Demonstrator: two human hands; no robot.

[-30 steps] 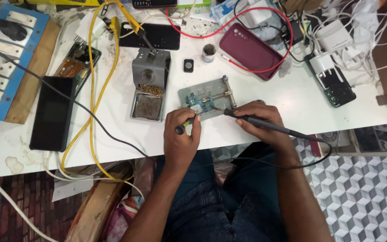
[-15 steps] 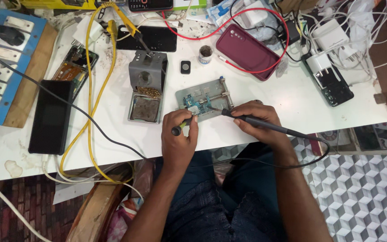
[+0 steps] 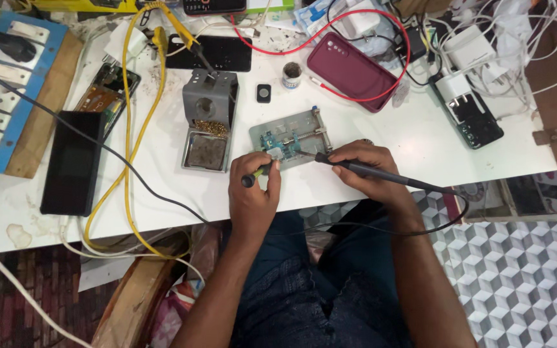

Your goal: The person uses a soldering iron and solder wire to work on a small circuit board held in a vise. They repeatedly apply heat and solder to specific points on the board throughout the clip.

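A small green circuit board point(image 3: 272, 143) is clamped in a grey metal holder point(image 3: 304, 125) on the white table point(image 3: 381, 135). My left hand point(image 3: 253, 193) grips a thin tool with a yellow-green and black handle point(image 3: 256, 174), its tip resting on the board. My right hand point(image 3: 365, 171) holds a black soldering iron point(image 3: 362, 171) like a pen, its tip pointing left at the board. The iron's black cable point(image 3: 446, 212) loops down past my right forearm.
A grey soldering stand with brass wool point(image 3: 209, 119) sits left of the holder. A black phone point(image 3: 72, 162), an opened phone point(image 3: 104, 96), a maroon phone case point(image 3: 354, 71), a small round tin point(image 3: 291, 74), chargers point(image 3: 472, 109), yellow and red cables and a blue switchboard point(image 3: 1, 84) surround it.
Both hands stay at the board; the view has shifted slightly, and the hands have barely moved.
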